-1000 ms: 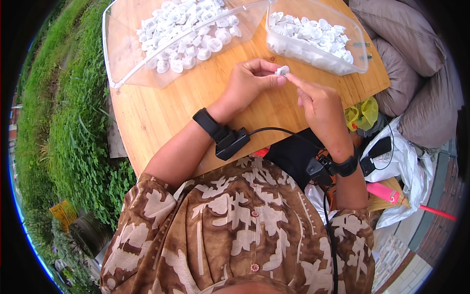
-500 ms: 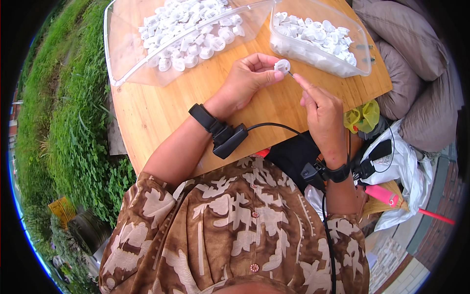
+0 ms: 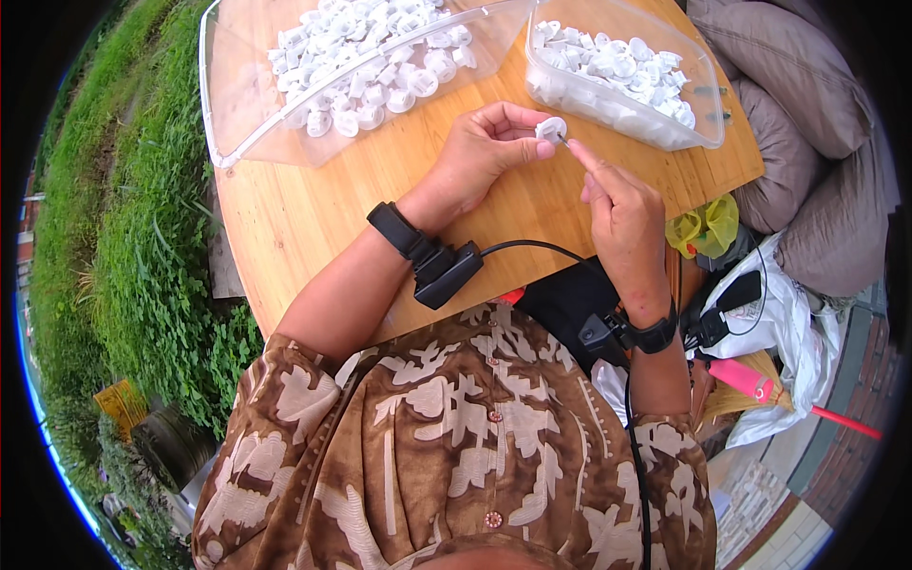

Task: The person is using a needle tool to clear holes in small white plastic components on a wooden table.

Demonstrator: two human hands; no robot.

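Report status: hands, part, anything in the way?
Left hand pinches small white part. Right hand fingertips at it, holding something thin. Nothing between them; clear tubs behind.

I see a single view, from a fisheye camera worn on the person's head. It looks steeply down past the patterned shirt [image 3: 456, 446] onto the wooden table [image 3: 313, 209], close enough that both forearms fill the middle. Straight edges bow near the dark rim.

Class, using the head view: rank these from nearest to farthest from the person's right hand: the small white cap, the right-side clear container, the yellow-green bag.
From the right hand:
1. Small white cap, at its fingertips, pinched by the left hand.
2. Yellow-green bag, off the table, rightward.
3. Right-side clear container, beyond, on the table.
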